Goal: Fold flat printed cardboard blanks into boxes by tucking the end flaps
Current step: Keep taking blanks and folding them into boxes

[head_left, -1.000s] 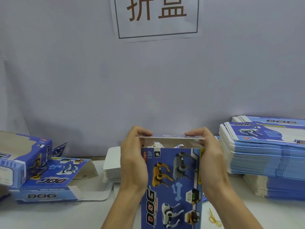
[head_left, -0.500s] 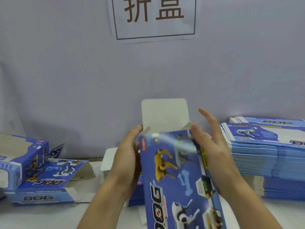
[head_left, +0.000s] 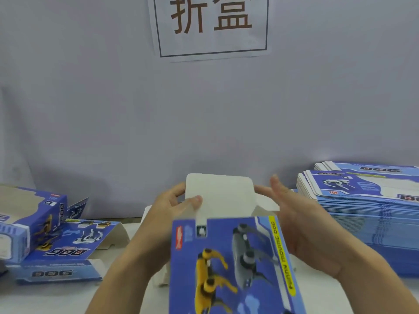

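Note:
I hold a blue printed box [head_left: 229, 264] showing yellow and grey toy dogs, its far end raised toward the wall. The white end flap [head_left: 220, 196] stands up, open. My left hand [head_left: 172, 214] grips the box's left far corner, with the thumb pressed on the flap's lower left. My right hand [head_left: 297, 223] lies against the right side with straight fingers that reach past a small white side flap [head_left: 267, 203].
A tall stack of flat blue blanks [head_left: 367, 207] stands at the right. At the left lie a folded box [head_left: 29, 225] and an opened blank [head_left: 68, 252]. A stack of white cards [head_left: 147, 214] sits behind my left hand. A paper sign [head_left: 210, 26] hangs on the wall.
The end flap, folded down over the box one second ago, now stands open. The box has come closer and tilted. My right hand has opened and shifted to the side.

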{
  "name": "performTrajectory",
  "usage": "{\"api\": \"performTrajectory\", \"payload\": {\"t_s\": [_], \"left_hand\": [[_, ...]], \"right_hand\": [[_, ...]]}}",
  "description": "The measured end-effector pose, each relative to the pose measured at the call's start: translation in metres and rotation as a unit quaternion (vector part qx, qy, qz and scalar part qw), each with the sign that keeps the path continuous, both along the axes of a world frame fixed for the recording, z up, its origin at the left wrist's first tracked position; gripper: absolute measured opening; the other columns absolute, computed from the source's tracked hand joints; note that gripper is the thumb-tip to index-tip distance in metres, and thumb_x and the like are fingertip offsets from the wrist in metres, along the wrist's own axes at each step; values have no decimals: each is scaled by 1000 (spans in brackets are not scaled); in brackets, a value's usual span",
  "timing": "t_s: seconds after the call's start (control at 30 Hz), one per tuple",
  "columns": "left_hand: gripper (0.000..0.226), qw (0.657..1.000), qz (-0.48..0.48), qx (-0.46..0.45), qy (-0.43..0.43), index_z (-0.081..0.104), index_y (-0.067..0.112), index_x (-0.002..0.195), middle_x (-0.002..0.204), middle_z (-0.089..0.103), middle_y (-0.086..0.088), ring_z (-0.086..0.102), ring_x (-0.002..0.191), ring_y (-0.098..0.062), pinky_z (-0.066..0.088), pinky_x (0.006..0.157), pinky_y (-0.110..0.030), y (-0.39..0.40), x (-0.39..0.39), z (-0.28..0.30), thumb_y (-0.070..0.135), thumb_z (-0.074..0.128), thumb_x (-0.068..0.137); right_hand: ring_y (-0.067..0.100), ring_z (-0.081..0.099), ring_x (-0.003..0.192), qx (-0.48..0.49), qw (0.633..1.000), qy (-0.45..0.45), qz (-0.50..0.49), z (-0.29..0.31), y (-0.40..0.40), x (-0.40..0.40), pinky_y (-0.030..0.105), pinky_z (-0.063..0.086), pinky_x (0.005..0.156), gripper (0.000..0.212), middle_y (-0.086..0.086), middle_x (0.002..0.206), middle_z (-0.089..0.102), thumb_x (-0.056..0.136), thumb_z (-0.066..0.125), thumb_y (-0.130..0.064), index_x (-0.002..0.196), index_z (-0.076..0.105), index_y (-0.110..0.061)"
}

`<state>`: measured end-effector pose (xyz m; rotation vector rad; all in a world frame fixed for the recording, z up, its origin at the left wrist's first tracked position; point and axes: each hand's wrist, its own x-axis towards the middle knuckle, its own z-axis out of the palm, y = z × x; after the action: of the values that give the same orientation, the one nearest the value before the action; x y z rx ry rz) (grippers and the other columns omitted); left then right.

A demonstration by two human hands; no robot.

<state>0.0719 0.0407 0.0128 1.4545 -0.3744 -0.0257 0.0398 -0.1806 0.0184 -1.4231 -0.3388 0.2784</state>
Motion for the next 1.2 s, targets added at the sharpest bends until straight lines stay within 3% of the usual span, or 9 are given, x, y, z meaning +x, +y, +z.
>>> {"api": "performTrajectory", "payload": {"t_s": [0.07, 0.17, 0.27, 0.43, 0.67, 0.83, 0.97, 1.1, 1.2], "left_hand": [[36, 999, -29, -12, 14, 63, 16, 112, 87, 78, -10, 75, 67, -23, 57, 50, -28, 3, 2, -2, 17, 61, 76], [38, 999, -27, 15, 8, 65, 18, 108, 87, 78, -8, 75, 69, -22, 57, 52, -26, -1, 5, -8, 22, 64, 71], [37, 1000, 7, 19, 10, 68, 21, 104, 85, 78, -7, 75, 67, -21, 56, 51, -25, -6, 3, -6, 32, 67, 69], [44, 998, 27, 49, -24, 65, 27, 111, 88, 77, -7, 75, 74, -23, 59, 55, -28, -1, 4, -7, 36, 68, 68], [41, 997, 37, 49, -49, 63, 27, 109, 81, 76, -15, 74, 68, -27, 59, 50, -29, -1, 0, -6, 33, 68, 69], [6, 993, 65, 59, -80, 69, 21, 88, 63, 71, -9, 65, 49, -16, 48, 42, -20, -3, 1, -9, 18, 68, 84], [7, 997, 42, 40, -48, 69, 13, 90, 73, 75, -11, 70, 57, -16, 51, 44, -22, -5, -3, -8, 13, 64, 86], [29, 997, -55, -52, 28, 65, 17, 124, 107, 73, -19, 75, 85, -19, 59, 66, -28, -12, -11, -2, 29, 56, 98], [35, 984, -164, 62, 40, 61, 9, 132, 90, 70, -21, 70, 86, -18, 53, 97, -39, -7, -21, 3, 23, 53, 101]], "right_hand": [[48, 68, 96, 8, 994, -38, -104, -12, -4, 7, 58, 52, 91, 46, 16, 110, 73, 83, 67, -51, 121, 66, -25], [42, 71, 92, 20, 980, -74, -182, -17, 4, 18, 60, 54, 85, 20, 11, 103, 75, 96, 61, -24, 113, 71, -20], [28, 75, 84, 2, 970, -99, -224, -17, 10, 15, 38, 61, 64, 18, 7, 97, 77, 97, 59, -18, 108, 73, -16], [37, 73, 87, 10, 972, -99, -214, -19, 14, 16, 52, 59, 77, 16, 12, 95, 76, 93, 64, -15, 101, 75, -24], [33, 73, 72, 33, 973, -102, -206, -17, 17, 12, 38, 60, 58, 23, 16, 88, 76, 93, 63, -11, 96, 75, -30], [24, 68, 62, 44, 965, -99, -241, -16, 20, 11, 30, 56, 53, 26, 13, 76, 75, 90, 64, 0, 79, 79, -18], [15, 64, 52, 55, 962, -80, -257, -13, 19, 9, 21, 50, 45, 27, 9, 65, 71, 89, 62, 5, 74, 78, -12], [2, 58, 44, 99, 925, -107, -350, -9, 11, 7, 11, 45, 42, 27, -9, 56, 67, 92, 59, 5, 101, 73, -17], [11, 63, 58, 200, 874, -81, -435, -8, -2, 7, 19, 54, 52, 28, 0, 78, 70, 96, 57, -3, 111, 71, -22]]}}
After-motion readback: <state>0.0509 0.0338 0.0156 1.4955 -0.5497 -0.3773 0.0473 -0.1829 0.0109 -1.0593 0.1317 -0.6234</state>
